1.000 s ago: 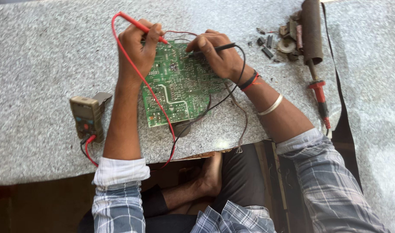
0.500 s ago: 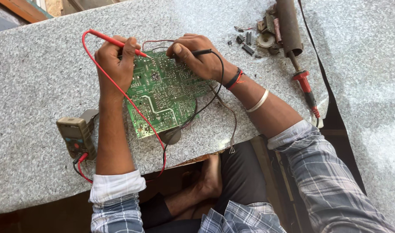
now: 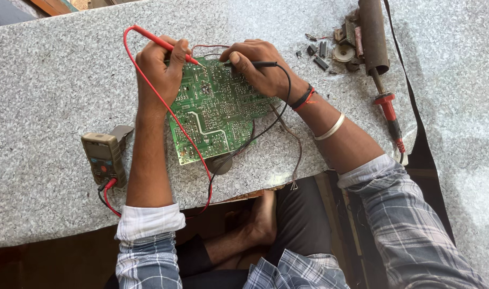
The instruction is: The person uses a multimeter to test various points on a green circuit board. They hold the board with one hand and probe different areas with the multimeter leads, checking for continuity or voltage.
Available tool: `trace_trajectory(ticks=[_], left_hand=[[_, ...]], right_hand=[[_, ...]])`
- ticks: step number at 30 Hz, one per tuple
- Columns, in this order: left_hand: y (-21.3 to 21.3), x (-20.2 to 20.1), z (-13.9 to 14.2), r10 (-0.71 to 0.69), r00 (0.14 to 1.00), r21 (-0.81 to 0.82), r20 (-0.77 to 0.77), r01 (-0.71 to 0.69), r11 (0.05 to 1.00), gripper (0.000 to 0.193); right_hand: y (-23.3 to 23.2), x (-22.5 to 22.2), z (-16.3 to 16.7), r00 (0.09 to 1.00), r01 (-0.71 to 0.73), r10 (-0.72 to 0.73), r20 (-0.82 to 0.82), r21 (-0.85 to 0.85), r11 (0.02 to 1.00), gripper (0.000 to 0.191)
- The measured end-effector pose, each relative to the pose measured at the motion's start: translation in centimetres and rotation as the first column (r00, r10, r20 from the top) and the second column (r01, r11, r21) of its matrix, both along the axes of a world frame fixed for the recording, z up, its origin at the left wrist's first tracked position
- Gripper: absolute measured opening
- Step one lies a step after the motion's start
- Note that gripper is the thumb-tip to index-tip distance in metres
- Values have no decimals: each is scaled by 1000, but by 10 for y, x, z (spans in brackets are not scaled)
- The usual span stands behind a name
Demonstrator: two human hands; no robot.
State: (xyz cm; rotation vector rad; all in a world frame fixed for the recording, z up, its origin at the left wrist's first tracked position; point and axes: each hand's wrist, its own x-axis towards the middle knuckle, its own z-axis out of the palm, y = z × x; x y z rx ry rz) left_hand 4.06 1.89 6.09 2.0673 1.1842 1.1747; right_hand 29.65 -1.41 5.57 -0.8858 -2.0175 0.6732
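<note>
A green circuit board [image 3: 215,112] lies solder side up on a grey speckled stone slab [image 3: 46,80]. My left hand [image 3: 160,69] grips a red test probe [image 3: 167,45] whose tip touches the board's top edge. My right hand [image 3: 258,67] holds a black test probe [image 3: 255,64] pressed onto the board's upper right area. Red and black leads run down across the board to a yellow-brown multimeter [image 3: 102,157] lying at the left of my left forearm.
A rusty soldering tool with a red handle [image 3: 380,69] and several small loose components [image 3: 330,48] lie at the upper right. A dark gap [image 3: 421,134] separates this slab from another on the right. My crossed legs are below the slab's front edge.
Both hands kept hold of their probes on the board's upper edge. The view shifted, so the board and hands sit a little differently in the frame.
</note>
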Motion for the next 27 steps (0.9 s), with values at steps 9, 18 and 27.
trace_trajectory(ticks=[9,18,27], left_hand=[[3,0,-3,-7,1000,3,-23,7,1000,37],[3,-1,-5,-24,1000,43,10,23,999,37],[3,-1,-6,-7,1000,17,2,7,1000,39]], right_hand=[[3,15,7,986,139,-154,68,185,973,19],[3,15,13,980,52,-76,182,130,990,20],[9,15,-4,981,45,-64,184,108,993,21]])
